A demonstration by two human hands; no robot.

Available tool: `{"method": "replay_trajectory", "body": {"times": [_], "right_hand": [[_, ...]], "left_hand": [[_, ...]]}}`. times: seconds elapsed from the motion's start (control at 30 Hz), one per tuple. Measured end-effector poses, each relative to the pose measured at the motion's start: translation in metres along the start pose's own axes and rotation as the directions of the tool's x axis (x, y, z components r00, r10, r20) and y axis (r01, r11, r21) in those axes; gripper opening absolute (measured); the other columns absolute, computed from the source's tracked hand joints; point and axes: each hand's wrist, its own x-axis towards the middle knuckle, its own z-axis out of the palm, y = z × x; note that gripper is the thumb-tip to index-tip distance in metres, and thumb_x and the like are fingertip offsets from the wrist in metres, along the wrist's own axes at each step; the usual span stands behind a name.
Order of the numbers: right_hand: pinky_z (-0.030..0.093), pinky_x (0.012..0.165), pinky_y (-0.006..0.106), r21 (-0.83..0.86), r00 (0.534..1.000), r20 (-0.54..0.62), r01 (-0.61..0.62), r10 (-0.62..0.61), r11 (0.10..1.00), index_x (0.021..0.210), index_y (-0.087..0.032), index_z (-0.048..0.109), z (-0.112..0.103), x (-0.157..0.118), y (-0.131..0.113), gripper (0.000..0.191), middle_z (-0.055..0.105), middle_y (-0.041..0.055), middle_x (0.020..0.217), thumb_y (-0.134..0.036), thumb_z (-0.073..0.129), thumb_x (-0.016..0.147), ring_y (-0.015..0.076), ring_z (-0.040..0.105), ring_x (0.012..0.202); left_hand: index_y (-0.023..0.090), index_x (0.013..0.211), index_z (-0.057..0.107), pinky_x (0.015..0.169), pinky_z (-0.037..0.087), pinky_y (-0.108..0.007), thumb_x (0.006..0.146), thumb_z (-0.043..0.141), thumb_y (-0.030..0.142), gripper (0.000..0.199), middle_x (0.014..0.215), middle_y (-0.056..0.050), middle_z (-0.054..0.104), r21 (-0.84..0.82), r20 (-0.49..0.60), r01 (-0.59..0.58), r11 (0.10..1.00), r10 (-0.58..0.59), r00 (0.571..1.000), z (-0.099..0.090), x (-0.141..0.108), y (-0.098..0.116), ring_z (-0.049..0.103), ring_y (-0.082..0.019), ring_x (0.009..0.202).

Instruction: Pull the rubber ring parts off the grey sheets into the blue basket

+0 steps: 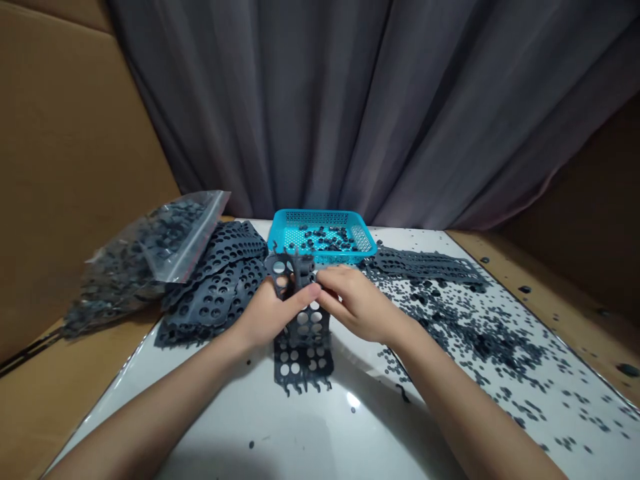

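Observation:
A dark grey rubber sheet with rows of round holes (303, 337) hangs bent in front of me, its lower end fringed with small tabs. My left hand (273, 308) grips it from the left, thumb across the front and fingers behind. Close beside that thumb, my right hand (357, 300) is closed in a pinch at the sheet's right edge. What lies between its fingertips is too small to make out. Just behind the hands stands a blue plastic basket (323, 259) with small black pieces inside.
Stacked perforated sheets (215, 293) lie at left, partly under a clear zip bag (150, 250) full of dark pieces. More flat sheets (425, 265) rest at right. Many small black discs (485, 343) are scattered across the white table (220, 413). Cardboard walls and a grey curtain (320, 107) surround it.

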Motion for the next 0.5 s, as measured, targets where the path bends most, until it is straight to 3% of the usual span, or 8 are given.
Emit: {"method": "replay_trajectory", "body": {"times": [0.1, 0.17, 0.27, 0.37, 0.43, 0.5], "right_hand": [[0.026, 0.057, 0.026, 0.216, 0.992, 0.11, -0.08, 0.057, 0.973, 0.067, -0.017, 0.042, -0.002, -0.001, 0.002, 0.028, 0.04, -0.0022, 0.062, -0.028, 0.038, 0.092, 0.0099, 0.035, 0.058], [0.027, 0.056, 0.025, 0.465, 0.99, 0.125, -0.112, 0.06, 0.878, 0.064, -0.017, 0.042, 0.003, -0.001, 0.003, 0.031, 0.036, -0.003, 0.061, -0.032, 0.04, 0.091, 0.0094, 0.034, 0.058], [0.026, 0.052, 0.023, 0.825, 0.986, -0.013, -0.084, 0.167, 0.559, 0.059, -0.018, 0.038, 0.02, 0.001, 0.0, 0.034, 0.03, -0.0042, 0.059, -0.036, 0.048, 0.086, 0.0086, 0.03, 0.055], [0.029, 0.049, 0.022, 0.978, 0.917, -0.055, -0.031, 0.395, 0.209, 0.059, -0.019, 0.041, 0.041, 0.005, -0.01, 0.031, 0.032, -0.0053, 0.056, -0.038, 0.057, 0.077, 0.0081, 0.031, 0.051], [0.03, 0.047, 0.021, 0.997, 0.86, -0.025, -0.013, 0.509, 0.072, 0.059, -0.019, 0.041, 0.05, 0.008, -0.017, 0.031, 0.033, -0.0059, 0.054, -0.038, 0.062, 0.072, 0.0078, 0.032, 0.049], [0.03, 0.047, 0.021, 1.0, 0.799, -0.018, 0.01, 0.601, 0.017, 0.058, -0.019, 0.041, 0.055, 0.011, -0.021, 0.031, 0.036, -0.0056, 0.054, -0.036, 0.064, 0.068, 0.0077, 0.034, 0.05]], "left_hand": [[0.013, 0.069, 0.062, 0.06, 0.041, -0.024, 0.075, 0.063, 0.046, 0.033, 0.063, -0.001, 0.056, -0.068, 0.046, 0.121, 0.99, -0.118, 0.992, 0.001, 0.003, 0.0, 0.05, -0.012, 0.062], [0.013, 0.063, 0.057, 0.052, 0.038, -0.021, 0.07, 0.066, 0.049, 0.038, 0.056, 0.002, 0.049, -0.214, 0.065, 0.184, 0.959, -0.174, 0.983, 0.005, 0.002, 0.0, 0.044, -0.009, 0.052], [0.014, 0.052, 0.045, 0.043, 0.033, -0.018, 0.059, 0.074, 0.05, 0.047, 0.045, 0.007, 0.033, -0.472, 0.059, 0.234, 0.85, -0.234, 0.97, 0.011, -0.001, 0.002, 0.033, -0.004, 0.041], [0.013, 0.05, 0.045, 0.039, 0.031, -0.016, 0.052, 0.079, 0.047, 0.048, 0.042, 0.007, 0.036, -0.608, 0.051, 0.262, 0.749, -0.292, 0.955, 0.016, -0.002, 0.006, 0.035, -0.004, 0.039], [0.012, 0.049, 0.047, 0.037, 0.028, -0.014, 0.052, 0.08, 0.043, 0.046, 0.042, 0.006, 0.039, -0.658, 0.034, 0.254, 0.709, -0.309, 0.95, 0.017, -0.002, 0.006, 0.035, -0.003, 0.038], [0.011, 0.048, 0.047, 0.037, 0.027, -0.013, 0.053, 0.081, 0.039, 0.044, 0.041, 0.006, 0.04, -0.692, -0.01, 0.23, 0.685, -0.327, 0.945, 0.017, -0.002, 0.006, 0.034, -0.002, 0.037]]}}
